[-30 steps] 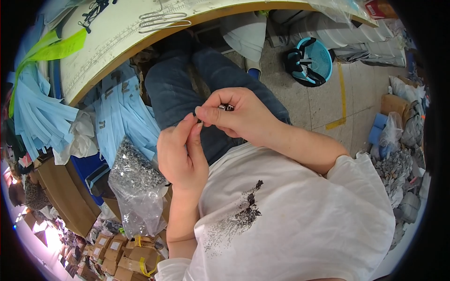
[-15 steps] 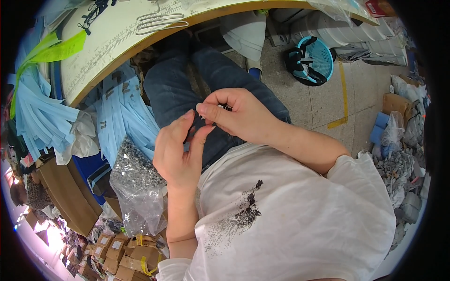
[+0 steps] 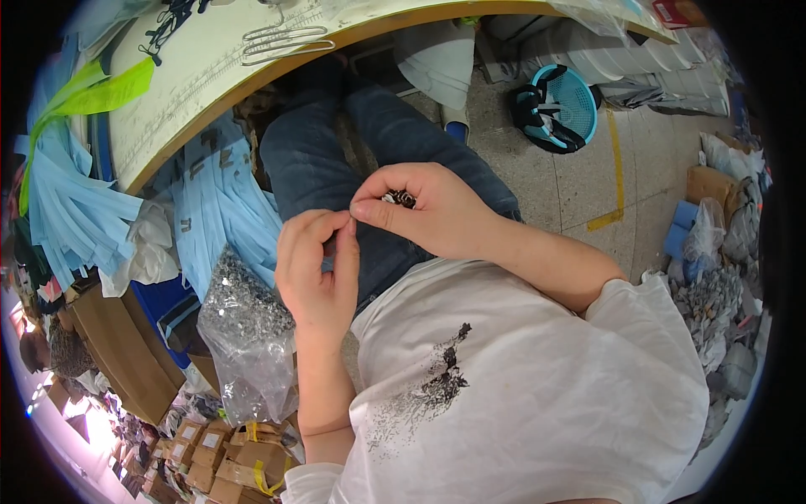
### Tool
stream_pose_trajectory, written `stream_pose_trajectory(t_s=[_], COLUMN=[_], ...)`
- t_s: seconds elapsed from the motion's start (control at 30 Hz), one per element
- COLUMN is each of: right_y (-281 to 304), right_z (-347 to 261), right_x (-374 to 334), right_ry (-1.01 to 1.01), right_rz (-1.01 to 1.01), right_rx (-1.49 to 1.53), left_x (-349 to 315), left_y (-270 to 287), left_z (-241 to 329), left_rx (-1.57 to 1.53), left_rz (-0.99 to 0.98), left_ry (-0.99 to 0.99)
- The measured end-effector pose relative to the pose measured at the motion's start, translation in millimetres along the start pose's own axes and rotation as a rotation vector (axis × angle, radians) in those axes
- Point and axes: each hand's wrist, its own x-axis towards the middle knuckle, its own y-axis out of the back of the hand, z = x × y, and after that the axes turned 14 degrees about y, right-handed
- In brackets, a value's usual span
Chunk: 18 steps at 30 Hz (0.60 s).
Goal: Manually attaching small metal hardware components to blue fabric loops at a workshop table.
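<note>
Above my lap, my two hands meet at the fingertips. My right hand (image 3: 432, 210) is closed round a small cluster of dark and shiny metal pieces (image 3: 400, 198), visible in the curl of its fingers. Thumb and forefinger of my left hand (image 3: 319, 265) are pinched together against the right fingertips; anything between them is too small to make out. A clear plastic bag (image 3: 252, 370) with many small silvery pieces (image 3: 239, 290) lies beside my left wrist. Light blue straps (image 3: 227, 197), some with small dark metal clips, hang left of my knees.
A pale worktable (image 3: 168, 109) curves across the far side, with bent metal wire (image 3: 285, 44) and neon yellow strips (image 3: 101, 88) on it. On the floor at right stands a turquoise basket (image 3: 579, 105). Cardboard boxes (image 3: 206, 454) are piled at lower left.
My left thumb and forefinger have closed from apart into a pinch touching the right fingertips. The metal pieces in my right hand show more plainly.
</note>
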Motion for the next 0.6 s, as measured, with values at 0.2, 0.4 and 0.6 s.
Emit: stream_pose_trajectory(t_s=[0.2,0.4,0.6], right_y=[7.3,5.0,5.2], right_z=[-2.0,-8.8,-8.7], right_x=[1.3,3.4,4.5], right_ry=[-0.041,-0.240,-0.299], right_rz=[-0.027,0.032,0.067], right_rx=[0.072,0.202,0.266], left_x=[4.0,1.6,-6.1], left_y=[3.1,-4.5,-11.2], left_z=[5.4,-8.5,-2.3], left_rx=[-0.049,-0.188,-0.663], left_rz=[-0.103,-0.020,-0.077], left_ry=[0.032,0.025,0.229])
